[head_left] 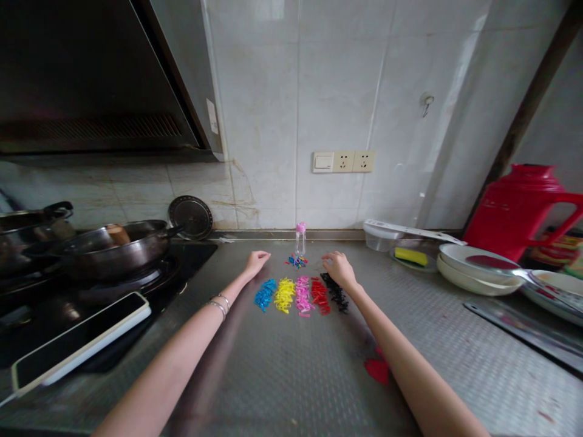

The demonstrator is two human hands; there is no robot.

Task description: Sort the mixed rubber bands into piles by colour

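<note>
Small slim coloured pieces lie on the metal counter in separate piles: a blue pile (pixel 265 295), a yellow pile (pixel 285 295), a pink pile (pixel 302 296), a red pile (pixel 320 295) and a black pile (pixel 336 294). Behind them is a mixed-colour heap (pixel 297 261), just before a clear bottle (pixel 300 243) with a pink cap. My left hand (pixel 257 263) rests left of the heap, fingers pressed together; anything in them is too small to see. Curled at the far end of the black pile is my right hand (pixel 339 268), its fingertips partly hidden.
At left, a phone-like device (pixel 82 340) lies by the stove, which holds a pan (pixel 113 249). To the right are a plastic tub (pixel 379 238), a yellow sponge (pixel 410 257), stacked bowls (pixel 469 279), a knife (pixel 523 334) and a red thermos (pixel 514 212).
</note>
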